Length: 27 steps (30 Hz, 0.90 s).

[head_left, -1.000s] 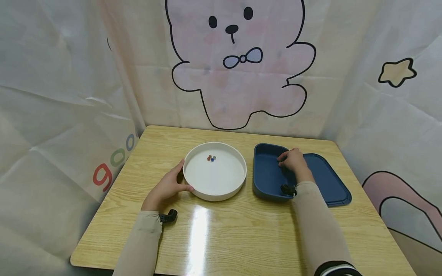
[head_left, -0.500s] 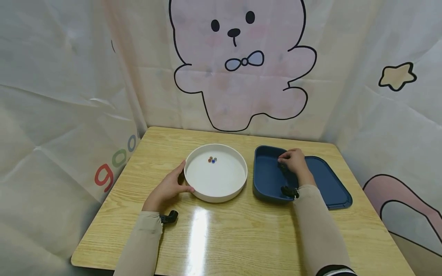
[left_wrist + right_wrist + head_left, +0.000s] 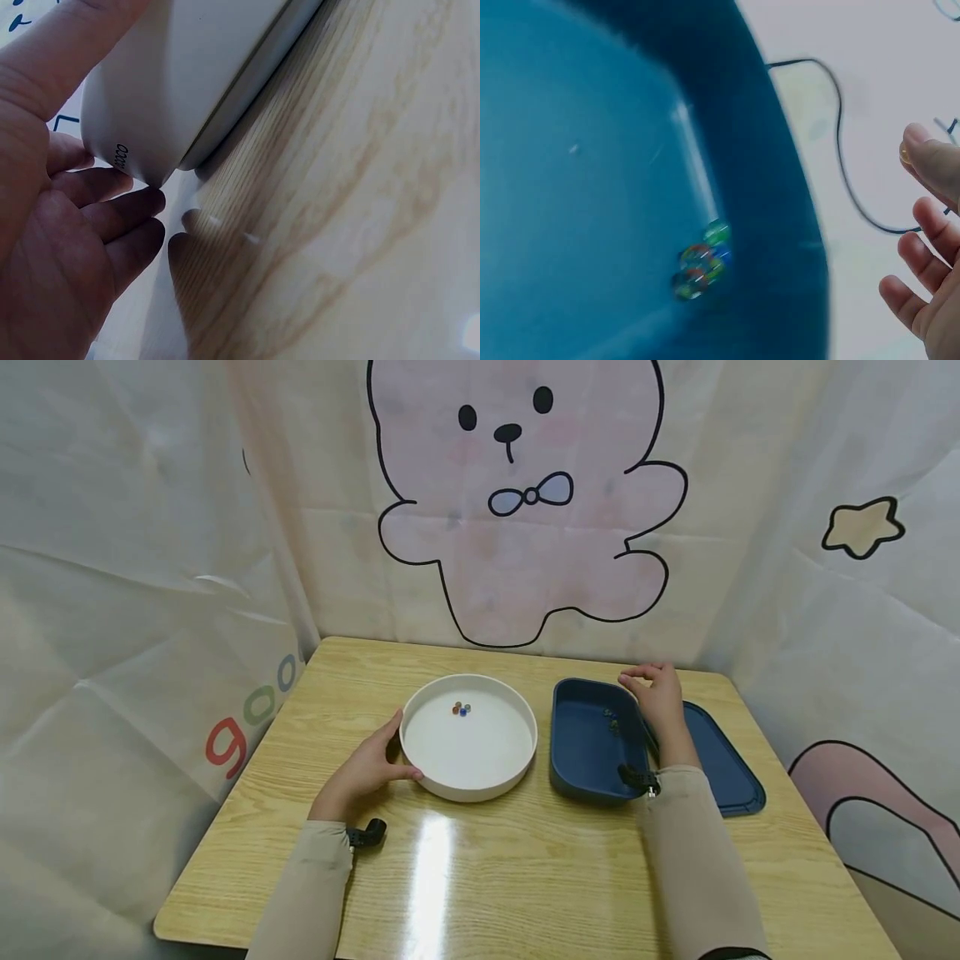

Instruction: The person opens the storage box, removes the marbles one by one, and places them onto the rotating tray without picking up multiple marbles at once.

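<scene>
My left hand (image 3: 365, 771) holds the left side of a round white tray (image 3: 468, 758), thumb at the front and fingers round the far side. In the left wrist view, curved fingers (image 3: 124, 214) touch the tray's wall (image 3: 169, 82). A small cluster of glass marbles (image 3: 461, 709) lies on the tray's floor. My right hand (image 3: 660, 706) is raised above the right rim of a deep blue box (image 3: 588, 747). Its thumb and forefinger pinch a yellowish marble (image 3: 904, 154), mostly hidden; the other fingers are loosely bent. Several coloured marbles (image 3: 703, 261) sit against the box's inner wall.
A flat blue lid (image 3: 723, 768) lies right of the box, partly behind the right forearm. The wooden table (image 3: 510, 877) backs onto a curtain (image 3: 337, 577) printed with a bear. More printed cloth hangs at both sides.
My right hand has risen out of the blue box and shifted right and away, carrying a marble. Marbles in the box have come into sight. The left hand stays on the tray.
</scene>
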Each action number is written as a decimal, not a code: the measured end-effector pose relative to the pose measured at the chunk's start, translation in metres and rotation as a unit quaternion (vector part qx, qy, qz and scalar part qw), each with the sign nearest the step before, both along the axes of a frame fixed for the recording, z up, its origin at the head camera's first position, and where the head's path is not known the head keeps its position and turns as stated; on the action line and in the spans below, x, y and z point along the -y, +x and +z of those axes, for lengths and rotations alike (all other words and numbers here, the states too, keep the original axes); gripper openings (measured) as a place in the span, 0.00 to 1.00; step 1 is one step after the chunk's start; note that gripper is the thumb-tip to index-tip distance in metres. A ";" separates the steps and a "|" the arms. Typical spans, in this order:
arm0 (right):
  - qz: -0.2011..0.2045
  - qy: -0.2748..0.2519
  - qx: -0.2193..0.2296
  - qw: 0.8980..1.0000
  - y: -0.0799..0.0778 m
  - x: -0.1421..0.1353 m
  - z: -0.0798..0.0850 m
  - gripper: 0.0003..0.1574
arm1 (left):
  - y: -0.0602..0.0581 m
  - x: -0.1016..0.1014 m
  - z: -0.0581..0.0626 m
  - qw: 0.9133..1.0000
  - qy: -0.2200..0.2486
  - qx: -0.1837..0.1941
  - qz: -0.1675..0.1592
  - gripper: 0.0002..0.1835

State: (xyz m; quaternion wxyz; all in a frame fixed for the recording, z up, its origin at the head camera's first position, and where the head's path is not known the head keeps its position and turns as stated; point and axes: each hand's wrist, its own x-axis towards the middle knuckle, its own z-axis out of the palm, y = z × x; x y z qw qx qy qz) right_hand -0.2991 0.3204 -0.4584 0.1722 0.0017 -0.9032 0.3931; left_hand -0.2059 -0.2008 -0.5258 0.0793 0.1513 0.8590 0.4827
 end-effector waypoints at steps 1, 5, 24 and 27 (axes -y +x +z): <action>0.000 -0.003 -0.004 1.000 0.001 0.002 0.004 0.20 | 0.000 0.000 0.000 1.000 0.004 0.002 -0.002 0.73; 0.007 0.007 -0.011 1.000 0.008 0.014 0.019 0.19 | 0.000 0.001 -0.002 1.000 0.011 0.003 -0.005 0.72; 0.054 -0.061 -0.060 0.995 0.038 0.090 0.043 0.16 | -0.001 0.001 -0.003 1.000 0.018 0.000 -0.011 0.70; 0.071 -0.069 -0.050 0.994 0.042 0.103 0.044 0.16 | -0.002 0.000 -0.003 1.000 0.019 0.002 -0.010 0.70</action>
